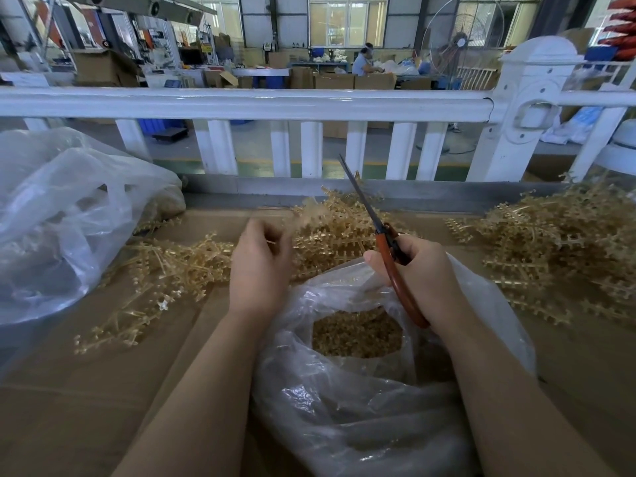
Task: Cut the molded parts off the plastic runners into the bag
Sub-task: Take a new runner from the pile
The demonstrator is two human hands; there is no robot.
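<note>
My right hand [423,270] grips orange-handled scissors [385,246], their blades closed and pointing up and away. My left hand [260,266] pinches a blurred yellowish plastic runner [308,210] above the middle heap of runners [337,235]. Right below both hands lies a clear plastic bag [344,407], its mouth open over a mass of small cut yellow parts [358,333].
More runners lie in a heap at the left [161,270] and in a large heap at the right [564,249] on the cardboard-covered table [103,390]. A big crumpled clear bag [62,218] sits at the far left. A white railing [261,101] borders the table's far edge.
</note>
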